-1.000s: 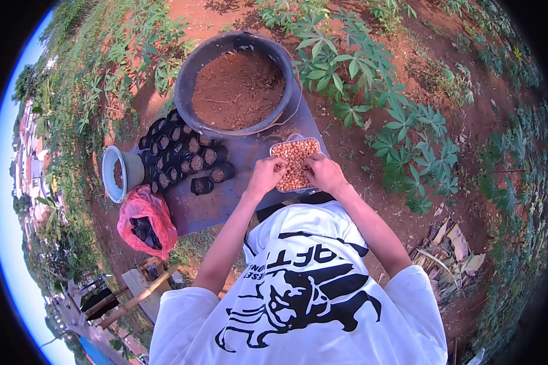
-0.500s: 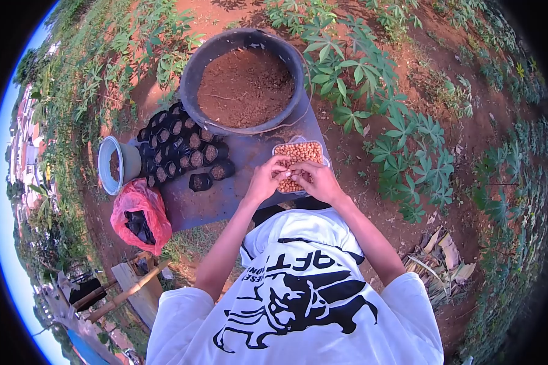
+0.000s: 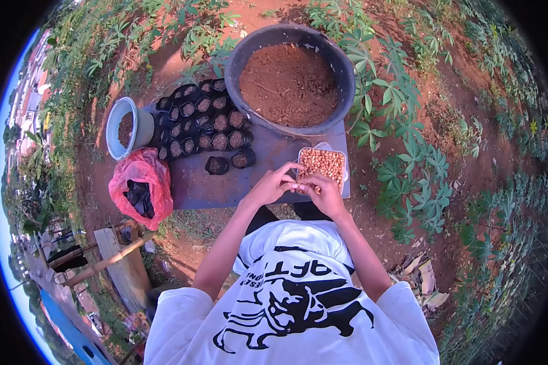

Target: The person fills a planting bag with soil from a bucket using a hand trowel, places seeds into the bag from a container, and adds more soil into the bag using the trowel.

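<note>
A clear plastic box (image 3: 323, 164) full of reddish-brown seeds stands at the right front of the grey table (image 3: 195, 190). My left hand (image 3: 276, 185) and my right hand (image 3: 323, 193) meet at the box's lower left corner, with fingertips together in a pinch. Whatever lies between the fingertips is too small to make out. To the left of my hands, several small black bags (image 3: 217, 165) filled with soil stand in rows.
A large black tub (image 3: 289, 85) of brown soil stands at the table's back right. At the left are a light blue bucket (image 3: 141, 128) and a pink plastic bag (image 3: 158, 182) with black plastic inside. Leafy plants (image 3: 408, 164) grow on the right.
Both hands have drawn together from over the seeds to the box's near left corner. The view has shifted, so the table and its objects appear farther right and up.
</note>
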`<act>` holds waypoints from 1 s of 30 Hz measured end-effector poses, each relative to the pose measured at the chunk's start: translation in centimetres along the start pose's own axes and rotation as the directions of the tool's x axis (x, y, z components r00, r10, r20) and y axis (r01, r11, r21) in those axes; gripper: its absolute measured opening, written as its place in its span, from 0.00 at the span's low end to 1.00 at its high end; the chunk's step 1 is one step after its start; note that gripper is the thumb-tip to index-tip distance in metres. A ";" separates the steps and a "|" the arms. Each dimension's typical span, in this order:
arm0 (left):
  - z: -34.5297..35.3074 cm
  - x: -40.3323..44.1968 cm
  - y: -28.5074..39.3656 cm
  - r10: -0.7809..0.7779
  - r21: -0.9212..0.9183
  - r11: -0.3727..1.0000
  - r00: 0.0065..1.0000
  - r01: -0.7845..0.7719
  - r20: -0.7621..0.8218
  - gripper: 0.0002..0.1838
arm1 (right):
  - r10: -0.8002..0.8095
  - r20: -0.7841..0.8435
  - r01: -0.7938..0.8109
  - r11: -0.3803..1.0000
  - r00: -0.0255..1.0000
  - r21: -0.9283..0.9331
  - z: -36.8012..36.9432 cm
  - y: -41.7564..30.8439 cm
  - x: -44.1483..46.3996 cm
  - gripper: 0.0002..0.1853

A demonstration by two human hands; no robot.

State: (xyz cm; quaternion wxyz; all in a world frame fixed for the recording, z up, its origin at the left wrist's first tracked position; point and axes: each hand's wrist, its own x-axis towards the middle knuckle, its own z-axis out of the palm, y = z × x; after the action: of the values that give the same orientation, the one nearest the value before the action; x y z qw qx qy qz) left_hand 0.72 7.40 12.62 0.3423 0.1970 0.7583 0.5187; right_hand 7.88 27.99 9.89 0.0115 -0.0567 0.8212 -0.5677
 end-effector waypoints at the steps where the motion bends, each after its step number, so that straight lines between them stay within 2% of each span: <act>1: -0.5 -0.4 0.0 -0.008 -0.008 1.000 1.000 0.008 -0.008 0.24 | 0.013 0.004 -0.013 1.000 1.000 0.011 0.4 -0.5 0.4 0.07; 6: -3.0 -3.0 -1.3 -0.026 -0.097 0.995 0.995 0.016 -0.095 0.22 | 0.040 0.065 -0.037 0.999 0.997 -0.040 2.9 -3.2 2.2 0.08; 9: -4.8 -5.2 -2.3 -0.027 -0.154 0.988 0.989 0.004 -0.148 0.21 | 0.108 0.125 -0.103 0.994 0.986 -0.048 5.1 -5.8 3.6 0.08; 12: -6.9 -7.5 -3.5 -0.031 -0.179 0.984 0.981 -0.004 -0.192 0.21 | 0.015 0.168 -0.021 0.999 0.986 0.030 8.1 -6.3 4.7 0.08; 16: -9.1 -10.5 -6.0 -0.050 -0.249 0.968 0.964 -0.017 -0.261 0.20 | 0.074 0.214 -0.064 0.996 0.974 -0.056 11.6 -8.6 5.9 0.09; 20: -11.9 -13.6 -7.7 -0.062 -0.239 0.971 0.941 -0.021 -0.333 0.17 | 0.085 0.193 -0.062 0.990 0.978 -0.124 15.7 -10.6 6.7 0.10; 22: -13.2 -15.0 -8.9 -0.101 -0.254 0.967 0.924 0.004 -0.370 0.15 | 0.151 0.160 -0.129 0.982 0.976 -0.140 17.9 -11.0 6.8 0.10; 25: -14.4 -16.5 -13.0 -0.140 -0.103 0.989 0.877 0.104 -0.460 0.12 | 0.241 0.072 -0.218 0.947 0.968 -0.236 20.2 -11.0 7.0 0.10; 30: -15.7 -16.1 -16.1 -0.219 -0.131 0.976 0.819 0.177 -0.530 0.13 | 0.356 -0.046 -0.355 0.894 0.933 -0.274 22.5 -10.1 7.5 0.10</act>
State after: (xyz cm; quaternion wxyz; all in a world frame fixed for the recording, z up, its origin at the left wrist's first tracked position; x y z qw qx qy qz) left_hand 1.33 -19.60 6.39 0.1734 -0.0504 0.8201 0.5430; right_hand 3.16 2.73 11.69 0.1092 0.0917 0.8891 -0.4350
